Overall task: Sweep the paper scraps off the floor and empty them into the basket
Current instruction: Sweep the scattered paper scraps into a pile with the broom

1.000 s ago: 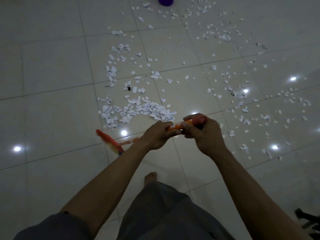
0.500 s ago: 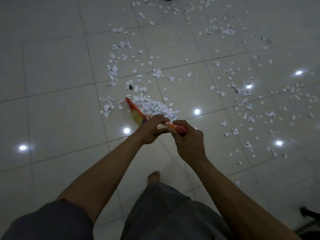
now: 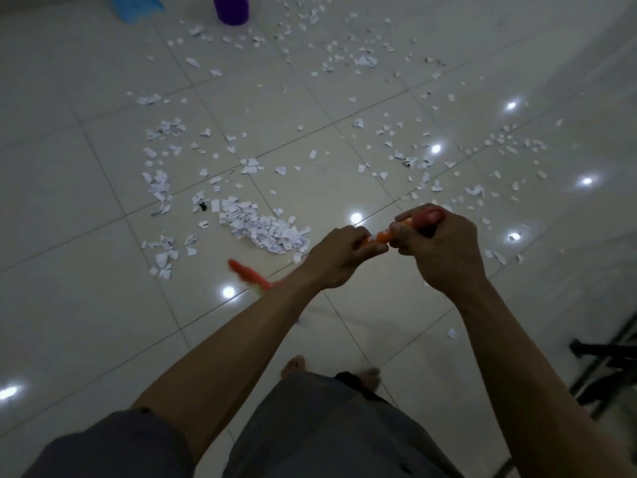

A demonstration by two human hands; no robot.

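The broom head (image 3: pixel 248 276) has swung back out of the heap it was pushing half a second ago and now blurs low and to the left of the fingers. The glossy tiled floor (image 3: pixel 86 305) spreads all round. Paper scraps (image 3: pixel 389 132) lie scattered far ahead of the fingers and off to their right, with a dense pile (image 3: pixel 265 229) just beyond the left knuckles. The purple basket (image 3: pixel 231 8) stands well ahead, past the litter. Both hands are clamped on the orange broom handle (image 3: pixel 381 236), the left hand (image 3: pixel 339 260) lower and the right hand (image 3: pixel 441 250) curled round its top end. The scraps look feather-light and likely to skid or flutter, so short, gentle strokes suit them. The handle seems stiff, and this two-handed hold high on it looks sound.
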